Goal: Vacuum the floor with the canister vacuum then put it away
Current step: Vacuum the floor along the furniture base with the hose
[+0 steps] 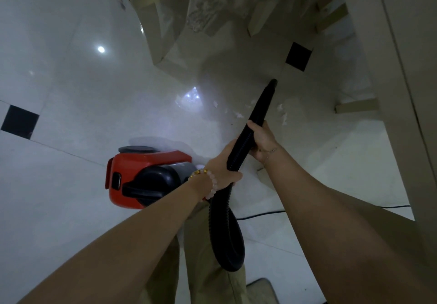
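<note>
Glossy white floor tiling (71, 197) with black insets is recorded, with pale furniture legs (402, 91) along its far and right edges. A red canister vacuum (142, 176) is stood left of centre. Its black hose (237, 155) is gripped by the left hand (224, 164) and, nearer the nozzle (263, 100), by the right hand (264, 138), fingers wrapped round it. White paper scraps (283, 118) are noted beside the nozzle.

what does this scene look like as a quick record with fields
left hand: grips the black hose
right hand: grips the hose farther up, by the nozzle
nozzle: tip down near the tiled floor
canister vacuum: red and black, on the floor left of the hands
paper scraps: white, on the floor beside the nozzle
power cord: black, runs off to the right
</note>
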`<state>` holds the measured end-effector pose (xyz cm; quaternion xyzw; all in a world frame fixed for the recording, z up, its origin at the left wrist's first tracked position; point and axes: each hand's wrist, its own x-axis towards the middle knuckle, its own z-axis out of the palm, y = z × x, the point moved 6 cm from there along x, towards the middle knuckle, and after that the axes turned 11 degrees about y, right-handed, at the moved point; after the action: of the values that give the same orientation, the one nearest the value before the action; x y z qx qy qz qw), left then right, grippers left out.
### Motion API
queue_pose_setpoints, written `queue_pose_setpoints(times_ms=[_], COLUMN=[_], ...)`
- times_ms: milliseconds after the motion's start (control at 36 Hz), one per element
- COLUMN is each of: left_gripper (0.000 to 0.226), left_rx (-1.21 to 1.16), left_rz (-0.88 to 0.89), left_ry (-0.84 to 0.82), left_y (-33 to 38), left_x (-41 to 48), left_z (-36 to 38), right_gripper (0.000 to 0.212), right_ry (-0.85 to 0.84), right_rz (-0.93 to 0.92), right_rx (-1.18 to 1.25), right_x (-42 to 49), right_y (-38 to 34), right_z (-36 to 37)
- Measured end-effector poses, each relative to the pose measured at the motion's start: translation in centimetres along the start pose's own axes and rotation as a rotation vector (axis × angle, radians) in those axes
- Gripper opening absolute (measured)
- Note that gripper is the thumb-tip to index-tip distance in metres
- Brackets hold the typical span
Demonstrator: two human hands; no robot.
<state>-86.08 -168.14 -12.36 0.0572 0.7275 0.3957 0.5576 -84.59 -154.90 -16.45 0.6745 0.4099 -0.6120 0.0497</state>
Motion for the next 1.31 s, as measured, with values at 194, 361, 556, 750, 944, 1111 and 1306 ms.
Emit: queue_pose_setpoints(times_ms=[194, 361, 556, 750, 944, 1111, 1306], left_gripper=[0.085, 0.085, 0.083, 0.081, 0.078, 0.083, 0.085], left_rx=[0.017, 0.036, -0.029, -0.04, -0.028, -0.04, 0.001], left_rz=[0.02, 0.021, -0.034, -0.068, -0.04, -0.054, -0.066], left_ry=[-0.005, -0.019, -0.063, -0.036, -0.061, -0.083, -0.116], left_y=[0.7, 0.6, -0.4, -1.5, -0.8, -0.8, -1.4], left_x=[0.2, -0.1, -1.6, -3.5, -4.2, -4.4, -5.3], left_z=[0.1, 0.4, 0.6, 1.5, 1.7, 1.8, 2.0], right_gripper=[0.049, 0.047, 0.041, 0.026, 0.027, 0.033, 0.033], right_ry=[0.01, 0.027, 0.032, 0.056, 0.097, 0.145, 0.177], right_rz=[0.013, 0.025, 0.046, 0.018, 0.041, 0.037, 0.065], right_rx=[0.006, 0.021, 0.027, 0.043, 0.067, 0.073, 0.084], right_x=[0.1, -0.2, -1.3, -2.2, -2.6, -2.8, -3.3], right_y=[-0.4, 0.0, 2.0, 3.2, 3.8, 3.6, 4.6], right_z=[-0.2, -0.5, -0.7, -1.2, -2.1, -2.4, -2.8])
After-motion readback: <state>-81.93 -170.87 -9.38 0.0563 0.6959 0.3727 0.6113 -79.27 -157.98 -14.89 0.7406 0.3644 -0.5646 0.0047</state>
